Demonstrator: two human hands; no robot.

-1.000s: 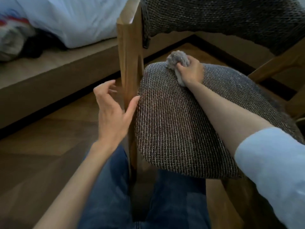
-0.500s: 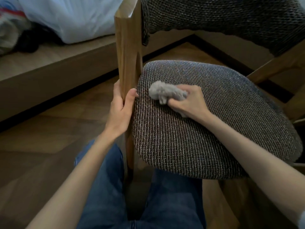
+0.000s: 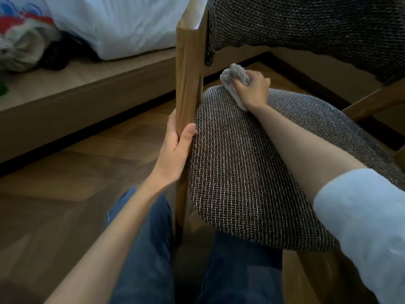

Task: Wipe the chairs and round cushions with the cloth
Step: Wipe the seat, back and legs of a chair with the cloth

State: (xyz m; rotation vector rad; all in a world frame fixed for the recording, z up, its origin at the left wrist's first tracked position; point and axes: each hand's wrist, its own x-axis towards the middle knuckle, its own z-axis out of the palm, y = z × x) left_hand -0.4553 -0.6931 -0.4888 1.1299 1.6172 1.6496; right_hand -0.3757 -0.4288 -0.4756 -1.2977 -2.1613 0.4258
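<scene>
Grey cloth is clutched in right grip at far edge of round cushion; chair post is clasped by left grip.

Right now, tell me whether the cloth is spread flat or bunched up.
Bunched: the cloth is a wad gripped by the right hand.

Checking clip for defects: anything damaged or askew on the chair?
Backrest cover has a wavy, uneven lower edge, and its corner hangs loose beside the wooden post. Round cushion looks intact. Right hand holds the cloth at its far rim; left hand grips the post.
</scene>
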